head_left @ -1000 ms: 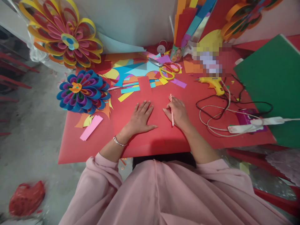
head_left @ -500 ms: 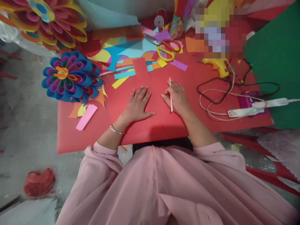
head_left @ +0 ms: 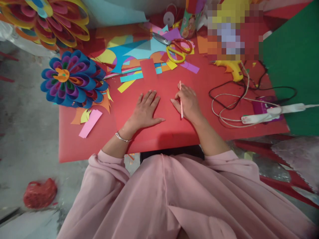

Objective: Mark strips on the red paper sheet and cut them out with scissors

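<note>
My left hand (head_left: 144,111) lies flat on a red paper sheet on the red table, its fingers spread and nothing in it. A metal bangle (head_left: 122,137) circles that wrist. To its right, my right hand (head_left: 189,102) rests with its side on the red surface, fingers bent around a slim pink patterned pencil (head_left: 181,105). The pencil points down toward the table's front edge. Beyond both hands lie a small red paper piece (head_left: 149,70), a blue strip (head_left: 132,77) and a yellow strip (head_left: 127,87).
A blue-and-purple paper flower (head_left: 72,79) stands left, with pink strips (head_left: 91,123) near it. Scissors (head_left: 175,53) lie on scraps at the back. A yellow glue gun (head_left: 233,69), loose cables and a white power strip (head_left: 259,117) occupy the right side. The red table (head_left: 72,146) ends close to my body.
Both hands keep the same pose and place on the table, with the pencil still in the right. Only the camera view has shifted slightly.
</note>
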A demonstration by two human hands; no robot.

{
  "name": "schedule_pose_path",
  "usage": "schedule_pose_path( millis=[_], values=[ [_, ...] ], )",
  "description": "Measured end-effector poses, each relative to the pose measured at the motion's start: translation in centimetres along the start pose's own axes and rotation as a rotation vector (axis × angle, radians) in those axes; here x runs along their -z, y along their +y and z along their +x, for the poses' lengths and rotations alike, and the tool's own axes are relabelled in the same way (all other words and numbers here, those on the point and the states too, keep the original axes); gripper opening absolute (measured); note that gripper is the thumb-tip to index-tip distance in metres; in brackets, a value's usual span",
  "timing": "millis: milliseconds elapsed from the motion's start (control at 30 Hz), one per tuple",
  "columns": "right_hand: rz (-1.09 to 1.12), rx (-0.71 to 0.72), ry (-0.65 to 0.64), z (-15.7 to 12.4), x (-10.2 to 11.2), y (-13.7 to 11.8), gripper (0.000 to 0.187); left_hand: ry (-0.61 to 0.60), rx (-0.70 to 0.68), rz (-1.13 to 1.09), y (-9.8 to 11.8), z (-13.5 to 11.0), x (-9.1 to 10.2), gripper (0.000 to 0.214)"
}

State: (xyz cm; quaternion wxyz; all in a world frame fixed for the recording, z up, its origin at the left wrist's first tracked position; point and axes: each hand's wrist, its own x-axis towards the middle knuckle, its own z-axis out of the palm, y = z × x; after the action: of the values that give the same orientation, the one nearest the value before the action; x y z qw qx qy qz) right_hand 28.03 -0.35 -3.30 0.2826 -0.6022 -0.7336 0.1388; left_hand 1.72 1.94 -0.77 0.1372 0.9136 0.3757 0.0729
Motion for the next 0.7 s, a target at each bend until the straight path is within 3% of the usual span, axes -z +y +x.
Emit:
schedule_pose_path(
  millis=[233, 367, 467, 700],
  values=[
    [0.048, 0.029, 0.134, -0.1, 1.0, -0.7, 0.029, 0.029, 0.005, 0.050, 0.4, 0.0, -0.1, 0.110],
    [0.060, -0.002, 0.239, 0.2, 3.4, -3.0, 0.045, 0.041, 0.000, 0.071, 0.6, -0.1, -0.1, 0.109],
    [0.128, -0.018, 0.231, 1.3, 4.1, -5.0, 0.047, 0.041, -0.001, 0.072, 0.6, -0.1, -0.2, 0.109],
    [0.226, -0.072, 0.170, 4.2, -0.2, -5.7, 0.037, 0.025, 0.014, 0.084, 0.7, 0.0, -0.2, 0.112]
  ],
)
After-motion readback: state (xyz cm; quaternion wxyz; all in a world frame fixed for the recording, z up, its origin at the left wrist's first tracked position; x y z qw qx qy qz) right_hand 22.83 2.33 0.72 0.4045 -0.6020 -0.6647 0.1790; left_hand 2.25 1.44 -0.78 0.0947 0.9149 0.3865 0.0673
